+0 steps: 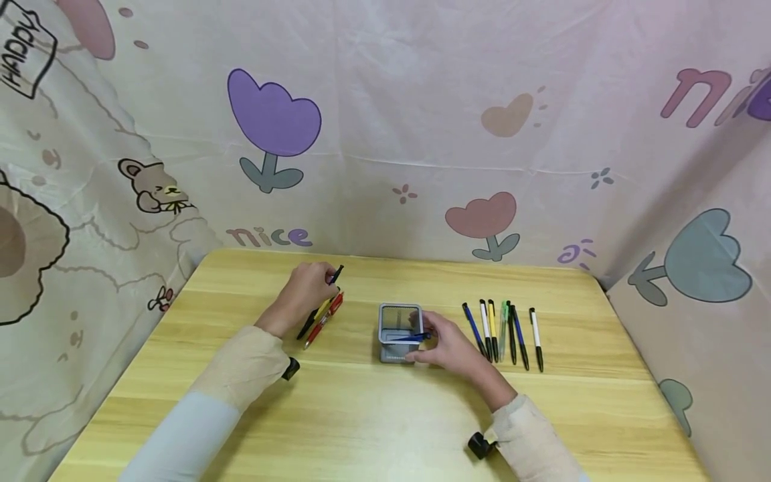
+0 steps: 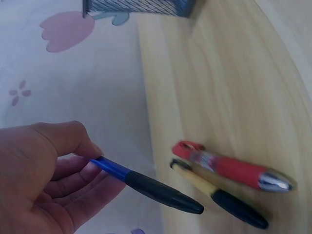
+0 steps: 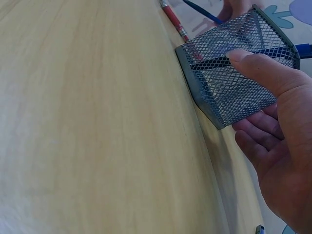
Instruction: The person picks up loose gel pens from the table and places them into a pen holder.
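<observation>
In the head view, I see the left hand (image 1: 308,286) pinching a pen (image 1: 338,273) above a red pen (image 1: 325,321) and a yellow pen (image 1: 321,310), which lie on the wooden table (image 1: 373,415). The right hand (image 1: 447,345) holds the mesh pen holder (image 1: 396,352) at its side; it stands upright near the middle, and the small marking low on it I cannot read. Seven pens (image 1: 503,331) lie to its right. On the backdrop (image 1: 373,80) I read "nice"; the tilted lettering (image 1: 21,50) at upper left I cannot read surely. In the left wrist view, the pinched pen is blue with a black grip, held between thumb and fingers. In the right wrist view, thumb and fingers are around the holder, and a blue pen (image 3: 305,50) sticks out of it.
</observation>
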The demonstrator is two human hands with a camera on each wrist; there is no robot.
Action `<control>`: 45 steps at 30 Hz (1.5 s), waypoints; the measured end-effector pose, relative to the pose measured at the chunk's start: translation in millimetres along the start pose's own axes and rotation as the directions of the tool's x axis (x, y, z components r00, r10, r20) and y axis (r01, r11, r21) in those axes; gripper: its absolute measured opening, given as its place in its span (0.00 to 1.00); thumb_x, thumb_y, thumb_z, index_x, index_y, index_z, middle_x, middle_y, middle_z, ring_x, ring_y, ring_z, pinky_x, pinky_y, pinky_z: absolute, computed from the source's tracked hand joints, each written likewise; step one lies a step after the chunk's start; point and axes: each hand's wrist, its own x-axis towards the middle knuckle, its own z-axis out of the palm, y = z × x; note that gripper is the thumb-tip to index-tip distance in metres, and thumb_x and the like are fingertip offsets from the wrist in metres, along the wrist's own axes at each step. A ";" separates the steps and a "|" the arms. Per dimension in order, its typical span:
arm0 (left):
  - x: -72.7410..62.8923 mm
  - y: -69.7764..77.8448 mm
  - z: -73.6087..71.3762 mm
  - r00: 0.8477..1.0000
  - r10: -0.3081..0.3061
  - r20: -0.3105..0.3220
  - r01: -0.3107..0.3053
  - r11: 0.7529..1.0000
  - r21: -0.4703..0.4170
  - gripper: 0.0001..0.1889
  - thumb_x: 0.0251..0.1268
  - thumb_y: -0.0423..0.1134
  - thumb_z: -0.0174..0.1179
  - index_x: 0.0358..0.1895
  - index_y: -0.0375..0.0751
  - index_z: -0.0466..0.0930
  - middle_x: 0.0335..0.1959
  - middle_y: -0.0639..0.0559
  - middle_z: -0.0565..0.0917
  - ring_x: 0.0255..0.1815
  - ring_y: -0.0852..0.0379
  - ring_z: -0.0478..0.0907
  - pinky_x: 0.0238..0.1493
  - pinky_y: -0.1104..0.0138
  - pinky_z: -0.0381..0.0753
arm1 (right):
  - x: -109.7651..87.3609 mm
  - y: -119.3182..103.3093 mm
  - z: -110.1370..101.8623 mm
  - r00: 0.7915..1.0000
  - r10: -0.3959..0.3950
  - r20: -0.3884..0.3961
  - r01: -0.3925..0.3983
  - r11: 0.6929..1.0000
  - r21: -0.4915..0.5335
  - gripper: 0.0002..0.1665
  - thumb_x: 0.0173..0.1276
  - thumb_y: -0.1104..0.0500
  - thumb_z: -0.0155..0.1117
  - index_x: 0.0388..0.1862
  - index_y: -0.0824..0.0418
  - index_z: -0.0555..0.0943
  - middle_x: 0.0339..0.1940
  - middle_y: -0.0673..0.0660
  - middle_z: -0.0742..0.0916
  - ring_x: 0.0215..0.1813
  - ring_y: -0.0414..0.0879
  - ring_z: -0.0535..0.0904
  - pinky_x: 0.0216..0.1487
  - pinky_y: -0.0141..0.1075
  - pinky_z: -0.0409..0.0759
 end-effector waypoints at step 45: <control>-35.7 127.0 4.3 0.802 0.587 -0.108 -0.597 0.788 -0.151 0.08 0.64 0.31 0.71 0.46 0.37 0.90 0.41 0.47 0.93 0.38 0.60 0.90 0.42 0.78 0.86 | -2.1 0.2 2.8 1.000 -0.030 0.000 0.030 0.999 0.011 0.48 0.57 0.48 0.83 0.74 0.51 0.71 0.59 0.51 0.86 0.63 0.50 0.82 0.69 0.52 0.80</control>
